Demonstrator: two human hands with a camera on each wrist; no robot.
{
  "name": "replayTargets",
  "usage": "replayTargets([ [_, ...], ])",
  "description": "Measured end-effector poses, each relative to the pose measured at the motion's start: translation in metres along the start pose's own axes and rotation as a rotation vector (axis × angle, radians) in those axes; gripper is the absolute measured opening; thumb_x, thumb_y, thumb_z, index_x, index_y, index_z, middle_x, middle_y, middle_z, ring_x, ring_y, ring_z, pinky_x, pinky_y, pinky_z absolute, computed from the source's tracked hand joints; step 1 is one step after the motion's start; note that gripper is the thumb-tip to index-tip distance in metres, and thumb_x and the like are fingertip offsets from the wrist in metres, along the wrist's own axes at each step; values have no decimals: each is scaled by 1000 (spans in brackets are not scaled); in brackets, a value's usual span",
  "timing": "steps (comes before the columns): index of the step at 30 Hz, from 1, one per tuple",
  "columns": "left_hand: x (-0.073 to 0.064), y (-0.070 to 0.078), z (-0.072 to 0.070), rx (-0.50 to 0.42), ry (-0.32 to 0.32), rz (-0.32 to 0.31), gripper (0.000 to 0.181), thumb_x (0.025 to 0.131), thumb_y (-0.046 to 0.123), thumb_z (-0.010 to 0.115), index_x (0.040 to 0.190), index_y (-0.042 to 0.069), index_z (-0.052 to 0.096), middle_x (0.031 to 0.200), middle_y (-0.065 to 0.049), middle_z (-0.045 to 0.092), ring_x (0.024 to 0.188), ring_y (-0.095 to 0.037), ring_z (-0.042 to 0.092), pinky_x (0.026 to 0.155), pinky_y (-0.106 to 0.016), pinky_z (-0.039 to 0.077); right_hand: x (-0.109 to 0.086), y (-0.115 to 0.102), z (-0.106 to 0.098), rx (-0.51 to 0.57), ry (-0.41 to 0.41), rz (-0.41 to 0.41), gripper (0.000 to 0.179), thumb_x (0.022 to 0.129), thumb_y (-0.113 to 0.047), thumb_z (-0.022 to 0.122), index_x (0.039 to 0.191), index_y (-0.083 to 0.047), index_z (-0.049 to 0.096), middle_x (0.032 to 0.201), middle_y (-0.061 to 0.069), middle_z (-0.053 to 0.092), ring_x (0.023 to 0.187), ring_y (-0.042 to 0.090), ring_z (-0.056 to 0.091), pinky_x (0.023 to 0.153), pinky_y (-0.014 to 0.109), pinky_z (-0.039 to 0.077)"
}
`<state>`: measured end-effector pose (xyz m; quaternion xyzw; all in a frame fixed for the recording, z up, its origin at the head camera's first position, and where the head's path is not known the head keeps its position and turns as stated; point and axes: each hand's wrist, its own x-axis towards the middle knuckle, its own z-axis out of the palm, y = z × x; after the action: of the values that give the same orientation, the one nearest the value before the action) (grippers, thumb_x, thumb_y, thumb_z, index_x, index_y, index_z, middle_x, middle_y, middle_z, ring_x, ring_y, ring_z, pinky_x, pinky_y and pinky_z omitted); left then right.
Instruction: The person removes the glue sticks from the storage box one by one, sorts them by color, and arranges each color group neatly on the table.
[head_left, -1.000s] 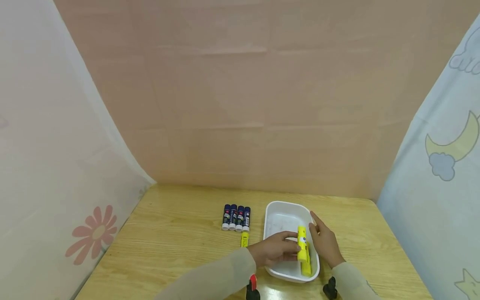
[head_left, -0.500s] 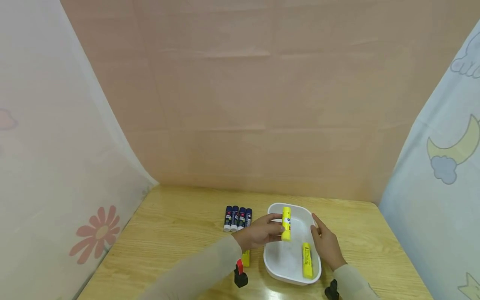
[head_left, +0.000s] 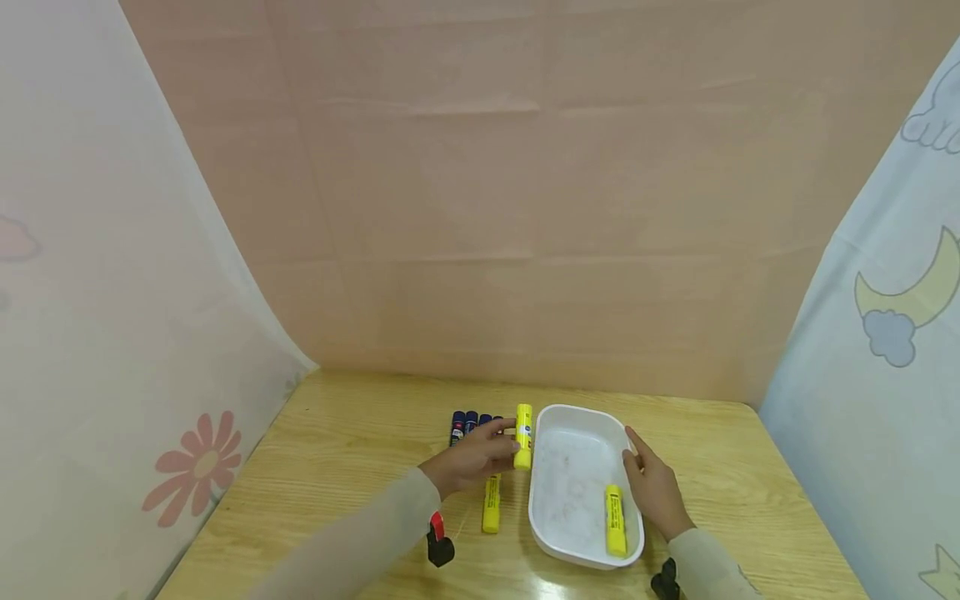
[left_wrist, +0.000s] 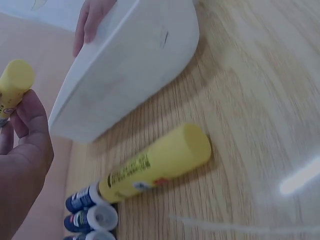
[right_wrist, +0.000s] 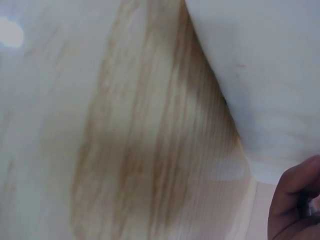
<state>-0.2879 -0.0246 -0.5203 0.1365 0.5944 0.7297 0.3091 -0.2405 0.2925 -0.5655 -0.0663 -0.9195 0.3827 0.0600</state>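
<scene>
My left hand (head_left: 474, 457) pinches a yellow glue stick (head_left: 523, 437) between thumb and fingers, holding it upright just left of the white plastic tray (head_left: 566, 500). In the left wrist view that glue stick (left_wrist: 16, 82) is raised above the wooden table. My right hand (head_left: 654, 492) grips the tray's right rim, its curled fingers (right_wrist: 295, 187) at the edge in the right wrist view. Inside the tray, along its right side, lies a second yellow glue stick (head_left: 615, 523). A third yellow glue stick (head_left: 491, 507) lies on the table below my left hand.
Several dark blue glue sticks (head_left: 458, 423) with white ends lie in a row behind my left hand, partly hidden by it. A peach cloth (head_left: 420, 208) hangs behind the table (head_left: 345, 442), and patterned white cloths stand at both sides.
My left hand has lifted the yellow glue stick from over the tray and carried it left, past the tray's left rim. The right hand has stayed at the right rim.
</scene>
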Motion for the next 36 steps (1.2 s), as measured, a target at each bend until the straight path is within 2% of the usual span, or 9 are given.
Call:
replayTargets([
  [7, -15, -2, -31, 3, -23, -1, 62, 99, 11, 54, 152, 4, 23, 139, -24, 42, 111, -22, 58, 99, -37, 47, -2, -2, 1, 12, 0, -9, 54, 105, -30, 40, 154, -12, 27, 89, 10, 57, 65, 18, 47, 50, 26, 42],
  [13, -30, -4, -53, 10, -16, -5, 64, 100, 14, 55, 153, 4, 21, 145, -28, 37, 119, -29, 55, 99, -38, 47, -2, -4, 0, 19, 17, -21, 53, 105, -29, 41, 154, -13, 28, 87, 9, 56, 63, 17, 46, 49, 25, 41],
  [16, -39, -7, -64, 11, 16, -25, 66, 100, 14, 55, 154, 3, 18, 146, -26, 37, 122, -31, 53, 100, -39, 47, -1, -5, 0, 20, 16, -20, 53, 105, -29, 41, 154, -12, 28, 86, 8, 55, 62, 17, 46, 49, 25, 41],
  [20, -47, -12, -74, 66, 64, -70, 70, 97, 16, 59, 153, 2, 19, 142, -21, 42, 118, -28, 55, 98, -39, 48, 0, -5, -1, 7, 10, -7, 54, 105, -30, 40, 154, -12, 27, 87, 8, 55, 63, 17, 46, 48, 25, 41],
  [24, -52, -16, -80, 116, 90, -116, 71, 95, 17, 64, 151, 1, 23, 137, -20, 48, 113, -27, 58, 96, -40, 50, -1, -5, -3, 8, 12, 0, 53, 105, -29, 40, 154, -13, 27, 87, 9, 55, 63, 17, 47, 48, 25, 41],
  [29, -59, -22, -81, 159, 128, -164, 69, 93, 17, 67, 149, 0, 30, 133, -17, 51, 108, -26, 60, 94, -39, 51, -1, -5, -1, 14, 16, -9, 53, 105, -31, 40, 154, -11, 29, 86, 8, 55, 62, 16, 46, 48, 25, 41],
  [36, -66, -30, -76, 136, 127, -218, 66, 92, 13, 68, 147, -1, 34, 133, -19, 50, 106, -26, 61, 92, -40, 52, -2, -6, -2, 12, 12, 9, 53, 105, -30, 40, 154, -12, 28, 87, 8, 55, 63, 16, 47, 49, 25, 42],
])
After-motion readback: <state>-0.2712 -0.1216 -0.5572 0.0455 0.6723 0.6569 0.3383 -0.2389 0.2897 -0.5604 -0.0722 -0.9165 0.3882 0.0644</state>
